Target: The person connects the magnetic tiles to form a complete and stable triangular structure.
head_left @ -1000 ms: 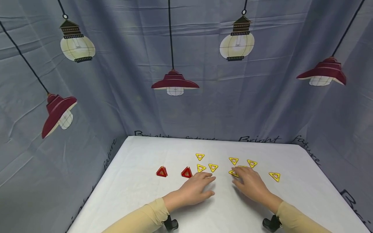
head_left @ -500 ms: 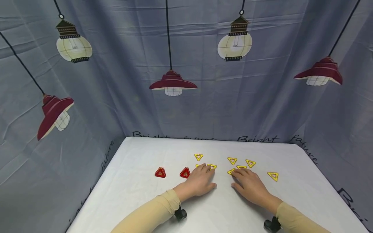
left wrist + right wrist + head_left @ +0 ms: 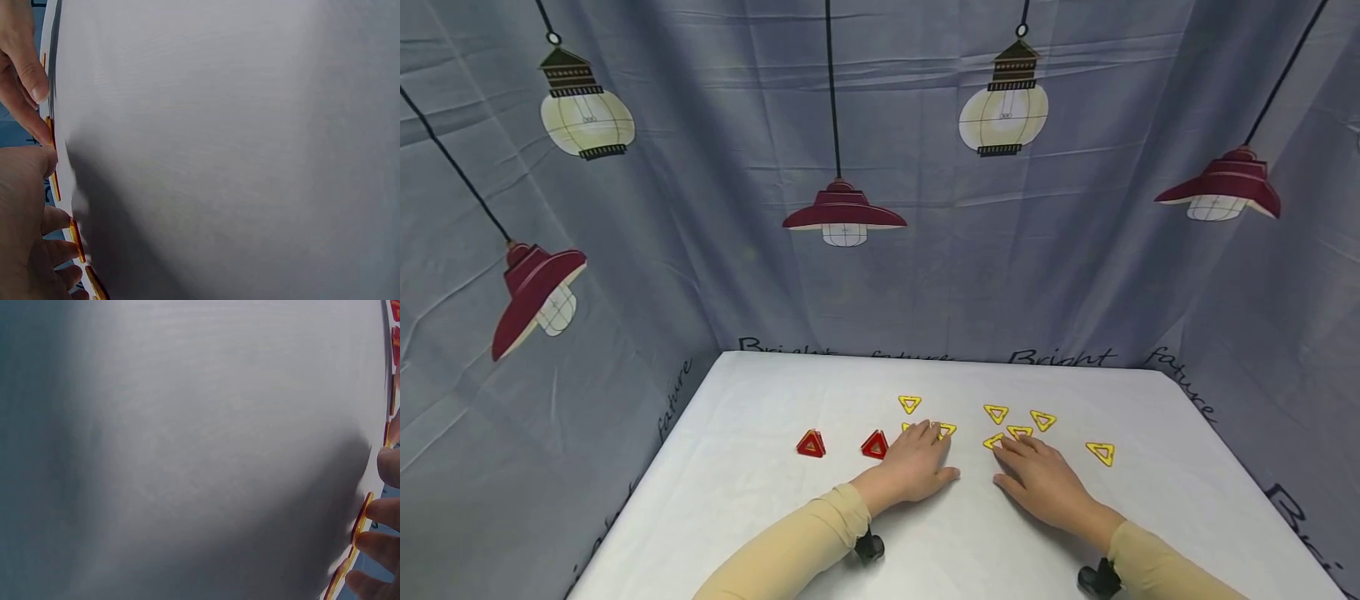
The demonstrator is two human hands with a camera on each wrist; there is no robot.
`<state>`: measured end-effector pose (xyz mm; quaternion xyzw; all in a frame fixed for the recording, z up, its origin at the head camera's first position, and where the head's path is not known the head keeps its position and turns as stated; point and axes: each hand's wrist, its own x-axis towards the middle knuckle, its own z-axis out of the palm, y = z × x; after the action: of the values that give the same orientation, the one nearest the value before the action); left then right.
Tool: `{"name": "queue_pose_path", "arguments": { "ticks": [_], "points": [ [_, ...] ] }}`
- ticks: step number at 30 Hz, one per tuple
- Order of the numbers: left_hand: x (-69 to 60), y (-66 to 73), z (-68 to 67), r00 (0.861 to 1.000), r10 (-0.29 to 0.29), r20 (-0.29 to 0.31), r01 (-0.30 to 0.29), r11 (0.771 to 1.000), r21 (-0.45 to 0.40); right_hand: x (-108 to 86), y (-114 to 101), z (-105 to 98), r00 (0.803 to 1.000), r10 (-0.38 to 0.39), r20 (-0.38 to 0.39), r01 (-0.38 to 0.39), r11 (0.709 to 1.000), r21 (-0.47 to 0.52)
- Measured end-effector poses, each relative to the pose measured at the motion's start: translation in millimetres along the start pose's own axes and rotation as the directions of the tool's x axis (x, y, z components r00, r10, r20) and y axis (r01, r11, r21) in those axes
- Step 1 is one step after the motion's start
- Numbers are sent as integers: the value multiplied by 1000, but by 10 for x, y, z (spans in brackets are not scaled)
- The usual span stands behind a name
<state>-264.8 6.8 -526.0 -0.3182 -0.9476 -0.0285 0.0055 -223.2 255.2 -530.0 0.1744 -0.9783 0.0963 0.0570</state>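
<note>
My left hand [image 3: 917,467] lies palm down with its fingers forward over two yellow triangle frames; one yellow triangle [image 3: 950,428] shows past the fingertips, the other is mostly covered. In the left wrist view its fingertips touch a yellow and red triangle piece [image 3: 76,240], seen edge-on. My right hand [image 3: 1041,479] also lies palm down, fingers relaxed, with its fingertips at a yellow triangle frame [image 3: 990,443] and just below another [image 3: 1021,429]. The right wrist view has these fingertips on a yellow triangle piece [image 3: 361,519]. Neither hand visibly pinches anything.
Two red triangle pieces [image 3: 811,443] stand left of my left hand. More yellow triangles [image 3: 910,398] lie farther back, and a single one sits at the right [image 3: 1101,445]. The white table [image 3: 715,500] meets a grey-blue curtain [image 3: 700,167] printed with lamps.
My left hand has moved forward and slightly right, and its fingertips now cover parts of two yellow triangles. My right hand has shifted back slightly, uncovering more of the yellow triangles before it.
</note>
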Motion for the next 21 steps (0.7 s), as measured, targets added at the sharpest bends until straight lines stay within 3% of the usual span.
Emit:
{"name": "queue_pose_path", "arguments": {
  "ticks": [11,21],
  "points": [
    [-15,-9,9,999,38,39,-39,999,22,7,-17,17,1000,9,29,-9,1000,3],
    [-107,46,-40,994,96,55,-99,994,56,11,-62,-10,998,29,50,-30,999,17]
  ]
}}
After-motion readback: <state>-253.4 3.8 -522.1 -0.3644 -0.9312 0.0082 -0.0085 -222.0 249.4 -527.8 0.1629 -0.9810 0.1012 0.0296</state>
